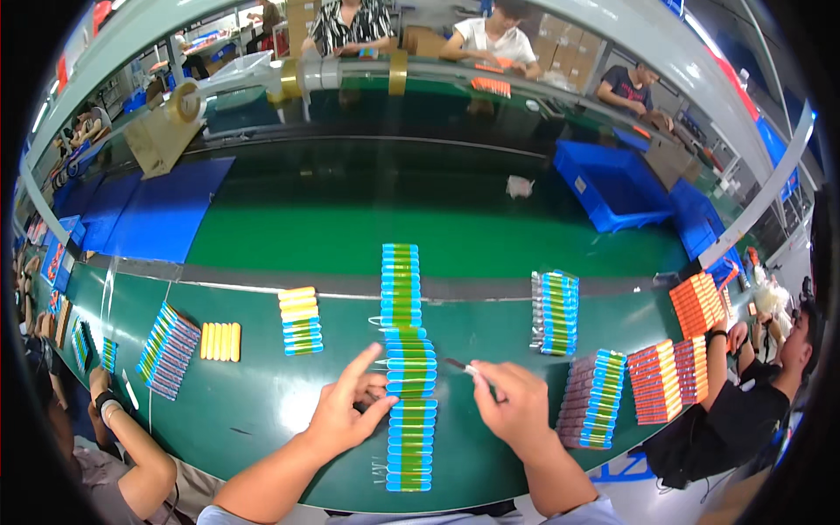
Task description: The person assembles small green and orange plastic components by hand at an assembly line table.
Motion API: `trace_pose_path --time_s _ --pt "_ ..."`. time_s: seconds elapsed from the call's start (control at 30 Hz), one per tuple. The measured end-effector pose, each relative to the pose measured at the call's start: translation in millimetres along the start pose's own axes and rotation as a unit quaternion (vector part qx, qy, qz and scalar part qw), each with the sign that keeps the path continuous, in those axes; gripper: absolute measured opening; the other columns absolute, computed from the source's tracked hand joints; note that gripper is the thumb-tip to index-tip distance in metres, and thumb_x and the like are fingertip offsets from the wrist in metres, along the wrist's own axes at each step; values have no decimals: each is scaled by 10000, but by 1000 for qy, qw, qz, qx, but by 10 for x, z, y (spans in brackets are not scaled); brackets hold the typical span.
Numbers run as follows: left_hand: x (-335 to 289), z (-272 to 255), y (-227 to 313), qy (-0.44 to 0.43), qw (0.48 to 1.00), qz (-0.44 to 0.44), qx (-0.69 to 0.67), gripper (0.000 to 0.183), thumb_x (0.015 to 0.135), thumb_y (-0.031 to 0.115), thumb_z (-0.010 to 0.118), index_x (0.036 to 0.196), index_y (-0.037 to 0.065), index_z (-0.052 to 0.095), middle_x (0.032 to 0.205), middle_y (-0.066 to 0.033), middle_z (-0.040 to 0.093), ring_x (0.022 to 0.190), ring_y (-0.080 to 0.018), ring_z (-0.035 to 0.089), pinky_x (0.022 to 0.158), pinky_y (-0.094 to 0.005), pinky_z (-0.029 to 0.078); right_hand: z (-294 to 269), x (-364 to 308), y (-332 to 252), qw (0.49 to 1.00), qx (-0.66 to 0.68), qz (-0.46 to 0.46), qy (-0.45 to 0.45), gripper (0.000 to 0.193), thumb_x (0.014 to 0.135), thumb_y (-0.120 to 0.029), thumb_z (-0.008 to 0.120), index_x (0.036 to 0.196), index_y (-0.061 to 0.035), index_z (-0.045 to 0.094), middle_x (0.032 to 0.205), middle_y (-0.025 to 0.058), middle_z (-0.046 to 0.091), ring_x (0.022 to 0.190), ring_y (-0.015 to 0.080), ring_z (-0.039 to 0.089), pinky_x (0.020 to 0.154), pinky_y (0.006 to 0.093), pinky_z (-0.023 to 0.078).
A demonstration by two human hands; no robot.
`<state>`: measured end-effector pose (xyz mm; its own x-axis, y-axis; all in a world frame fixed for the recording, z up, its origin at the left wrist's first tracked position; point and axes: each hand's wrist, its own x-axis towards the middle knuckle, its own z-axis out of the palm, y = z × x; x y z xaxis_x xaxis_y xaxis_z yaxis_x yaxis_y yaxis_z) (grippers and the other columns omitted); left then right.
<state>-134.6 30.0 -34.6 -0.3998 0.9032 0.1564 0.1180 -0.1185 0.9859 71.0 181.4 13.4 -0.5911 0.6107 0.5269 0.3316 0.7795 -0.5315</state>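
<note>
A long column of slim blue-and-green pieces (409, 359) lies side by side on the green table in front of me, with thin white loops sticking out along its left edge. My left hand (350, 407) is at the column's left side, index finger and thumb spread apart, the other fingers curled. Its thumb tip touches the edge of the pieces. To the right of the column, my right hand (514, 404) pinches a small knife-like tool (458, 364) with a dark flat tip pointing left toward the pieces. Its grip end is hidden in my fingers.
Blue-green stacks stand at left (169, 352) and right (592, 398), near orange stacks (654, 381). Yellow pieces (220, 341) lie left. Beyond the table edge runs a green conveyor belt (350, 236) with a blue bin (612, 188). Co-workers sit on both sides and opposite.
</note>
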Motion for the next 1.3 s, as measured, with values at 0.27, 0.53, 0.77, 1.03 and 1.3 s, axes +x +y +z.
trace_pose_path --time_s 0.27,0.53,0.77,1.03,1.3 --pt "-70 -44 -12 -36 993 62 91 538 813 -6 794 1320 36 618 934 -87 735 747 -101 690 644 -241 564 -75 -120 46 988 -8 141 -58 174 857 -93 718 1006 -87 630 720 102 667 574 301 644 511 379 485" --pt "-116 -71 -42 -111 993 45 -22 668 788 -87 776 1395 -55 499 1159 -152 692 724 -127 703 605 -246 550 -115 -134 169 988 22 99 -117 217 829 -82 728 1027 -82 640 716 113 690 572 299 672 517 361 497" --pt "-73 -35 -54 -30 998 32 -50 711 776 -108 763 1427 -27 489 1222 -145 678 638 -76 666 576 -217 511 -79 -146 128 989 -47 93 -106 233 811 -149 776 1024 -111 689 768 92 721 622 297 678 525 384 502" --pt "-80 -32 -8 -41 997 21 -64 773 767 -102 778 1464 5 461 1086 -111 726 621 -60 652 589 -216 506 -97 -69 40 988 40 -69 -132 184 801 -212 820 937 -116 740 701 28 677 583 208 646 500 327 486" --pt "-120 -91 -40 -124 992 19 -21 813 763 -105 797 1481 4 432 740 -57 719 634 -88 666 687 -271 543 -47 -132 37 982 55 -104 -148 137 812 -214 802 875 -125 718 820 -19 736 623 155 660 520 296 503"
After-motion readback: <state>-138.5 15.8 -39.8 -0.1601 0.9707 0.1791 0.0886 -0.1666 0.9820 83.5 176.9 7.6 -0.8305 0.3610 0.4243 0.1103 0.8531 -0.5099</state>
